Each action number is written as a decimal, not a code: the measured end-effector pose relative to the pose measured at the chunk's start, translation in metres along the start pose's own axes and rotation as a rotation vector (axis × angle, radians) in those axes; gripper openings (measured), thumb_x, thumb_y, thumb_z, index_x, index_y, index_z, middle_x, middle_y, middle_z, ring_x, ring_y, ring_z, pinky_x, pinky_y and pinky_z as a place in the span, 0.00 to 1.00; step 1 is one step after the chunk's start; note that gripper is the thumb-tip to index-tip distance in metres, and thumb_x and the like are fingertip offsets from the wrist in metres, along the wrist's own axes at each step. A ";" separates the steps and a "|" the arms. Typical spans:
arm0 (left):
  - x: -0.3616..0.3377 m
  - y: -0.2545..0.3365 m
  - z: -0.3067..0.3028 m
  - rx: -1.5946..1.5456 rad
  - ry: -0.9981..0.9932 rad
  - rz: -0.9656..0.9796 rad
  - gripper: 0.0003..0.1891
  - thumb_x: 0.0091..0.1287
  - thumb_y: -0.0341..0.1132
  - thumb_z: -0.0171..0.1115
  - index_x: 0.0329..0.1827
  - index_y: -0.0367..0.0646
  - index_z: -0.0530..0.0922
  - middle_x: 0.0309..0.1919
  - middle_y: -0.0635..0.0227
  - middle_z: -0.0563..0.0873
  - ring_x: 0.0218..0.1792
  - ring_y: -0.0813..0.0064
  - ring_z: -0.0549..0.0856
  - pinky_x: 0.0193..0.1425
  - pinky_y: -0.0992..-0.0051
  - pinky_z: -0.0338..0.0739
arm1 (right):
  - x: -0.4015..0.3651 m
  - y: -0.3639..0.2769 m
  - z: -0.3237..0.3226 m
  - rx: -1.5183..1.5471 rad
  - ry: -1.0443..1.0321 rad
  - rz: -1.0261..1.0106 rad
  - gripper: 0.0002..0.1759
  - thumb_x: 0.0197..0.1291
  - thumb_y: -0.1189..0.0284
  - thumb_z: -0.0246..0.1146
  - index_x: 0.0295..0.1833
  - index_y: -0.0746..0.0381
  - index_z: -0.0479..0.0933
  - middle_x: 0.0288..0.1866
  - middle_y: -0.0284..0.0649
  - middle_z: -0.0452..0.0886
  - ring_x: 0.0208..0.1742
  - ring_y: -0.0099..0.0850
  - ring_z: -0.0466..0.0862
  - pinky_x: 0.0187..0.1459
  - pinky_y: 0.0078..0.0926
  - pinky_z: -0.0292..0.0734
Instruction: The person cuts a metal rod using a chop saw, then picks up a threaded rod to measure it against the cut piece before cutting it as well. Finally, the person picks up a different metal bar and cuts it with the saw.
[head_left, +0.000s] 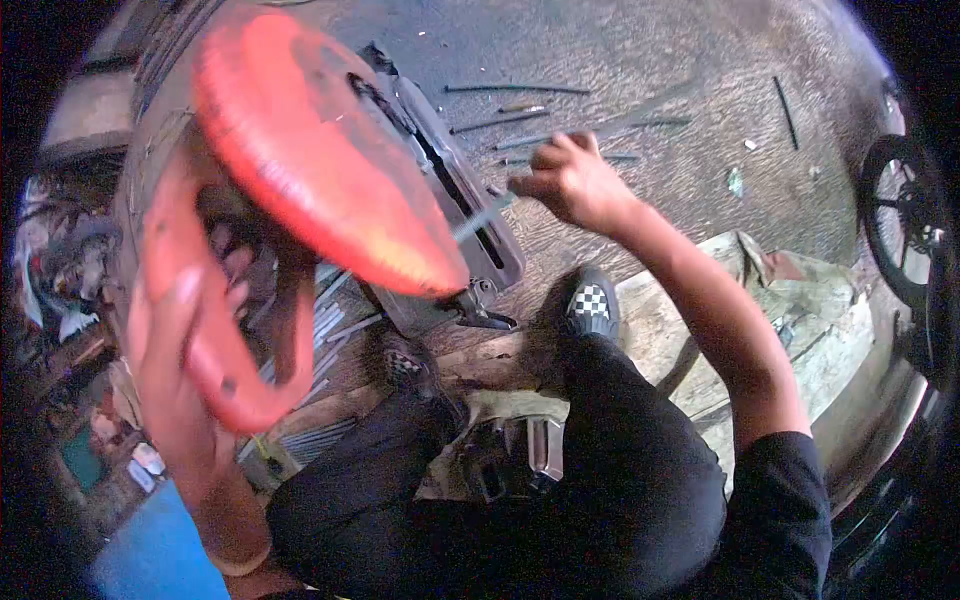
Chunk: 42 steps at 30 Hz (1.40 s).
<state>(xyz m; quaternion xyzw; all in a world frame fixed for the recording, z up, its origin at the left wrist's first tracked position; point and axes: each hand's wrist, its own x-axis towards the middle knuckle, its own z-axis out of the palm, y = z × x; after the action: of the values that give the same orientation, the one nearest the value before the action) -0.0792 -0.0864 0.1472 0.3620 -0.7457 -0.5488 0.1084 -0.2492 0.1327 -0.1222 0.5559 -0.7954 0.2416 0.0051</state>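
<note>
A red chop saw (pixel 300 130) fills the left of the head view, its rounded guard raised at a slant over a dark metal base (pixel 480 220). My left hand (pixel 165 330) is wrapped around the saw's looped red handle (pixel 225 365), with fingertips showing through the opening. To the right of the base, my right hand (pixel 575 185) is closed on a thin metal rod (pixel 485 220). One end of the rod passes behind the guard's lower edge; the other side is blurred beyond my hand. The cutting disc is hidden by the guard.
Several cut rods (pixel 515 90) lie on the worn floor beyond the base. More pale rods (pixel 325 335) are bunched by my left shoe. A spoked wheel (pixel 905 220) stands at the right edge. A pale board (pixel 800 330) with crumpled cloth lies right of my checkered shoe (pixel 592 305).
</note>
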 end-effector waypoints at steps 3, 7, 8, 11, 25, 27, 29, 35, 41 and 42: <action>-0.022 -0.001 -0.017 -0.098 -0.111 0.041 0.27 0.63 0.32 0.59 0.63 0.32 0.63 0.53 0.60 0.75 0.50 0.72 0.77 0.58 0.72 0.69 | -0.043 -0.024 -0.005 -0.033 -0.163 0.078 0.09 0.57 0.64 0.60 0.44 0.49 0.80 0.34 0.31 0.75 0.44 0.32 0.73 0.49 0.39 0.64; -0.079 0.012 -0.032 -0.228 -0.257 0.290 0.30 0.60 0.27 0.61 0.64 0.31 0.60 0.55 0.60 0.72 0.57 0.72 0.73 0.63 0.71 0.66 | -0.057 -0.062 -0.075 0.026 -0.011 0.228 0.12 0.60 0.69 0.58 0.48 0.58 0.77 0.37 0.40 0.79 0.44 0.40 0.76 0.49 0.42 0.67; -0.087 0.014 -0.038 -0.237 -0.239 0.317 0.30 0.60 0.27 0.62 0.64 0.30 0.60 0.56 0.58 0.72 0.57 0.71 0.72 0.63 0.71 0.67 | -0.051 -0.071 -0.097 0.151 0.080 0.226 0.12 0.62 0.69 0.57 0.48 0.61 0.76 0.35 0.41 0.78 0.40 0.39 0.76 0.46 0.38 0.69; -0.100 0.011 -0.046 -0.192 -0.227 0.476 0.23 0.59 0.29 0.64 0.57 0.31 0.69 0.46 0.60 0.79 0.48 0.72 0.79 0.51 0.74 0.74 | -0.024 -0.131 -0.175 0.380 0.188 0.250 0.13 0.65 0.68 0.54 0.48 0.65 0.75 0.35 0.45 0.79 0.37 0.35 0.77 0.44 0.34 0.71; -0.143 0.025 -0.069 -0.373 -0.082 0.742 0.08 0.63 0.30 0.63 0.40 0.34 0.81 0.31 0.70 0.83 0.31 0.84 0.80 0.36 0.83 0.73 | 0.059 -0.316 -0.246 1.228 -0.119 0.024 0.19 0.70 0.56 0.48 0.42 0.62 0.72 0.28 0.28 0.69 0.30 0.17 0.68 0.33 0.20 0.66; -0.148 0.025 -0.079 -0.346 0.034 0.868 0.06 0.61 0.29 0.64 0.36 0.34 0.82 0.27 0.66 0.82 0.28 0.82 0.80 0.32 0.80 0.73 | 0.064 -0.326 -0.244 1.343 -0.179 0.073 0.19 0.71 0.56 0.46 0.40 0.61 0.70 0.27 0.27 0.66 0.28 0.18 0.65 0.30 0.19 0.62; -0.150 0.025 -0.086 -0.266 0.107 0.932 0.07 0.61 0.30 0.65 0.35 0.33 0.82 0.28 0.67 0.81 0.28 0.81 0.79 0.31 0.80 0.72 | 0.067 -0.332 -0.238 1.411 -0.195 0.036 0.18 0.71 0.57 0.45 0.40 0.60 0.69 0.26 0.26 0.65 0.26 0.18 0.63 0.29 0.18 0.60; -0.151 0.019 -0.093 -0.321 0.104 0.888 0.09 0.61 0.31 0.65 0.35 0.33 0.81 0.29 0.67 0.81 0.29 0.81 0.79 0.33 0.79 0.72 | 0.070 -0.340 -0.230 1.586 -0.261 0.163 0.18 0.71 0.56 0.45 0.40 0.60 0.69 0.26 0.28 0.66 0.26 0.19 0.64 0.28 0.19 0.60; -0.151 0.013 -0.094 -0.360 0.070 0.762 0.08 0.63 0.31 0.64 0.38 0.34 0.81 0.27 0.71 0.79 0.29 0.85 0.76 0.36 0.83 0.72 | 0.075 -0.345 -0.218 1.597 -0.226 0.148 0.19 0.71 0.55 0.45 0.40 0.60 0.68 0.24 0.30 0.67 0.24 0.20 0.64 0.28 0.20 0.62; -0.150 0.013 -0.093 -0.393 0.073 0.762 0.08 0.62 0.31 0.64 0.37 0.34 0.81 0.28 0.69 0.80 0.29 0.83 0.77 0.35 0.81 0.72 | 0.076 -0.345 -0.218 1.599 -0.225 0.151 0.19 0.71 0.55 0.45 0.40 0.60 0.68 0.24 0.30 0.67 0.24 0.20 0.64 0.28 0.20 0.62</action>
<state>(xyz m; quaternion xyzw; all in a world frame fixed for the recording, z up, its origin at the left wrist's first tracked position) 0.0747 -0.0549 0.2290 0.0525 -0.7029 -0.5882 0.3966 -0.0290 0.0593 0.2224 0.3573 -0.4132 0.6793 -0.4902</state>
